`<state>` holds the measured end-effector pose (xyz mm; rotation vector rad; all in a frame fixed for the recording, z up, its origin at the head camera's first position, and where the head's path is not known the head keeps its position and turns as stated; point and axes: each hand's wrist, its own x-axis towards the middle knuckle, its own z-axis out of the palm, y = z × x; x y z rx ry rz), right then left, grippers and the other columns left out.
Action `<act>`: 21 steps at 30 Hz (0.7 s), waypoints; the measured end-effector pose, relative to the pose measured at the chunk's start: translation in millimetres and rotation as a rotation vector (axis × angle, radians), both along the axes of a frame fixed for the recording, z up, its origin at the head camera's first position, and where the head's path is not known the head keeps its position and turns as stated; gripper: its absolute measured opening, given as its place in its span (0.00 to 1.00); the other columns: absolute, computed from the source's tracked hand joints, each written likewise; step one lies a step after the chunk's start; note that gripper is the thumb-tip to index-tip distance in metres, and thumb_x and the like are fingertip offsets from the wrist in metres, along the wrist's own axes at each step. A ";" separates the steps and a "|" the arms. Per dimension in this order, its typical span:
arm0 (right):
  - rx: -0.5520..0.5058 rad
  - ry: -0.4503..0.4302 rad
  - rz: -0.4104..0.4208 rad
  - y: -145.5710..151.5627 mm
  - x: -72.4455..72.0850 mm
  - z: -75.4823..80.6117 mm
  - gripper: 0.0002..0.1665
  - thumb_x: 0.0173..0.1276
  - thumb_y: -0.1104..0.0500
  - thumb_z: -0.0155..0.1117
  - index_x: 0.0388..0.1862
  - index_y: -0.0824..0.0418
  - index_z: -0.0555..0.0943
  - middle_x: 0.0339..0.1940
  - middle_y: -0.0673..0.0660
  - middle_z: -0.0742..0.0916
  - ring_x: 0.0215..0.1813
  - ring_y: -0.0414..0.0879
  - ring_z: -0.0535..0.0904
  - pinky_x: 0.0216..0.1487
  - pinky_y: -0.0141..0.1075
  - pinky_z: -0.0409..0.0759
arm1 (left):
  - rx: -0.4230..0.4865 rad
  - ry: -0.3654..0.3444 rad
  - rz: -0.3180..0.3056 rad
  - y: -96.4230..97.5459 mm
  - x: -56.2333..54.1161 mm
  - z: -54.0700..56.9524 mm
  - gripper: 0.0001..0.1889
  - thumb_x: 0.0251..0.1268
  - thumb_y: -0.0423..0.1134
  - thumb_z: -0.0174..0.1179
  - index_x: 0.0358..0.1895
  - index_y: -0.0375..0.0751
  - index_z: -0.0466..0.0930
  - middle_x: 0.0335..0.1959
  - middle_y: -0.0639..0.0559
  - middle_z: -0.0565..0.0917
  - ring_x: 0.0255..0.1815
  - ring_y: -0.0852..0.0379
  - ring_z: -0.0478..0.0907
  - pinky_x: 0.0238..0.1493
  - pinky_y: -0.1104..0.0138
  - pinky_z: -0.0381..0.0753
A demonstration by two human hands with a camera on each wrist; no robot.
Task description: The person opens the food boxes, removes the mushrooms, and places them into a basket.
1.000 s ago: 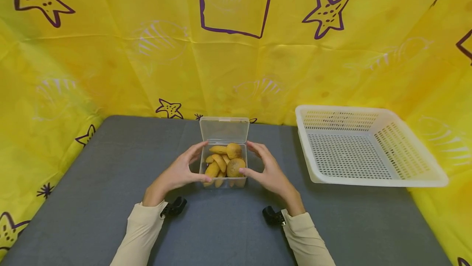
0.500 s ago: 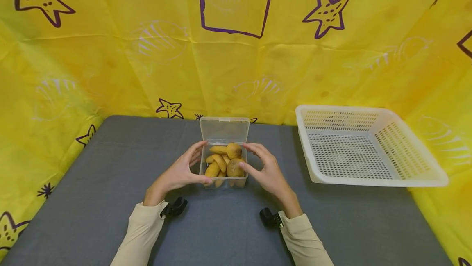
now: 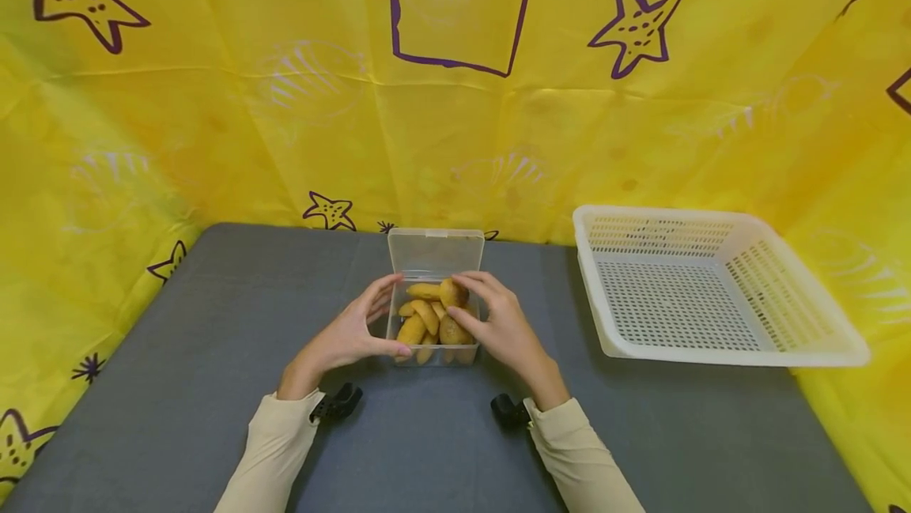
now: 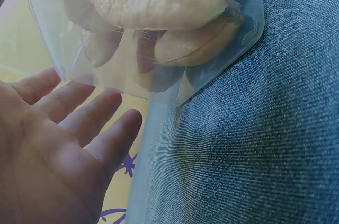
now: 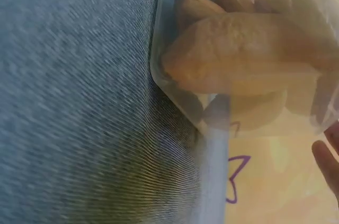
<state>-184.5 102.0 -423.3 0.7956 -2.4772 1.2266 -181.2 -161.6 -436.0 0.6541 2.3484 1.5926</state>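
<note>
A clear plastic box (image 3: 436, 353) stands on the table with its hinged lid (image 3: 436, 250) raised at the back. Several tan-brown pieces, some long and bent (image 3: 425, 315), others rounded (image 3: 453, 331), fill it. My left hand (image 3: 349, 331) spans the box's left side, thumb at the front rim and fingers along the wall. Its fingertips (image 4: 117, 99) lie at the clear wall in the left wrist view. My right hand (image 3: 507, 327) reaches over the right rim, with fingers and thumb spread either side of a round piece (image 3: 451, 292) at the back.
To the right sits a white perforated basket (image 3: 669, 357). A yellow patterned cloth (image 3: 455, 133) hangs behind the grey table (image 3: 299, 292). Black straps with cameras (image 3: 338, 402) are on both wrists.
My right hand has moved left from the box's right side to over the pieces. My left hand stays at the box, and the view has shifted slightly.
</note>
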 end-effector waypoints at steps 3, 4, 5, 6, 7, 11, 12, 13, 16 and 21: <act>0.053 0.001 -0.024 -3.1 -2.4 4.0 0.26 0.65 0.56 0.72 0.60 0.62 0.81 0.58 0.56 0.84 0.60 0.51 0.80 0.62 0.46 0.80 | -0.003 -0.002 0.000 -0.1 0.1 0.2 0.55 0.52 0.40 0.77 0.79 0.42 0.47 0.80 0.37 0.53 0.79 0.35 0.52 0.77 0.42 0.56; 0.075 -0.001 -0.033 -4.0 -3.1 5.4 0.26 0.64 0.55 0.72 0.60 0.62 0.81 0.57 0.56 0.84 0.59 0.51 0.80 0.61 0.47 0.80 | -0.004 -0.003 -0.001 0.0 0.2 0.5 0.55 0.52 0.41 0.77 0.79 0.42 0.47 0.80 0.37 0.53 0.80 0.35 0.51 0.77 0.42 0.56; 0.098 -0.005 -0.042 -5.0 -3.7 6.9 0.26 0.64 0.55 0.73 0.60 0.62 0.82 0.57 0.56 0.84 0.59 0.51 0.80 0.61 0.47 0.80 | -0.004 -0.003 -0.003 0.1 0.2 0.7 0.55 0.52 0.41 0.77 0.79 0.42 0.47 0.80 0.37 0.53 0.80 0.35 0.51 0.77 0.42 0.56; 0.120 -0.011 -0.050 -5.9 -4.4 8.4 0.26 0.64 0.54 0.73 0.59 0.61 0.82 0.57 0.56 0.84 0.58 0.52 0.80 0.61 0.48 0.80 | -0.006 -0.003 -0.003 0.1 0.2 0.9 0.55 0.52 0.41 0.77 0.79 0.42 0.47 0.80 0.37 0.53 0.80 0.36 0.51 0.77 0.43 0.56; 0.144 -0.018 -0.059 -6.8 -4.8 9.8 0.26 0.63 0.53 0.73 0.59 0.61 0.82 0.57 0.56 0.85 0.58 0.52 0.80 0.61 0.48 0.79 | -0.008 -0.003 -0.003 0.2 0.3 1.0 0.55 0.52 0.41 0.77 0.79 0.42 0.47 0.80 0.37 0.53 0.79 0.36 0.52 0.77 0.43 0.57; 0.206 -0.038 -0.084 -10.3 -6.6 16.0 0.26 0.63 0.53 0.73 0.58 0.61 0.83 0.55 0.56 0.85 0.56 0.53 0.79 0.59 0.48 0.79 | -0.004 -0.003 -0.008 0.3 0.1 1.1 0.55 0.52 0.41 0.77 0.79 0.42 0.47 0.80 0.38 0.53 0.80 0.36 0.52 0.76 0.43 0.57; 0.215 -0.040 -0.088 -11.1 -7.3 17.1 0.25 0.63 0.53 0.73 0.57 0.61 0.84 0.55 0.56 0.85 0.56 0.54 0.79 0.59 0.48 0.79 | -0.005 -0.003 -0.007 0.2 -0.3 0.8 0.55 0.52 0.41 0.77 0.79 0.42 0.47 0.80 0.38 0.53 0.80 0.36 0.52 0.76 0.43 0.57; 0.221 -0.036 -0.094 -11.8 -7.7 17.9 0.24 0.63 0.54 0.73 0.56 0.61 0.84 0.54 0.57 0.86 0.55 0.54 0.79 0.58 0.48 0.79 | -0.004 -0.002 -0.008 0.3 -0.6 0.8 0.55 0.52 0.41 0.77 0.79 0.42 0.47 0.80 0.38 0.53 0.80 0.36 0.52 0.76 0.43 0.57; 0.230 -0.021 -0.103 -13.5 -8.5 19.5 0.21 0.63 0.55 0.73 0.54 0.61 0.85 0.52 0.57 0.86 0.54 0.54 0.80 0.56 0.48 0.80 | -0.006 0.003 -0.009 0.6 -0.6 1.1 0.55 0.53 0.41 0.76 0.79 0.42 0.47 0.80 0.37 0.53 0.80 0.36 0.52 0.76 0.42 0.57; 0.220 0.023 -0.096 -13.0 -7.1 19.4 0.20 0.63 0.56 0.73 0.54 0.61 0.85 0.50 0.56 0.86 0.50 0.51 0.82 0.51 0.45 0.83 | -0.005 -0.001 0.000 0.4 1.9 2.0 0.55 0.53 0.40 0.76 0.79 0.42 0.47 0.80 0.38 0.53 0.80 0.37 0.52 0.77 0.44 0.57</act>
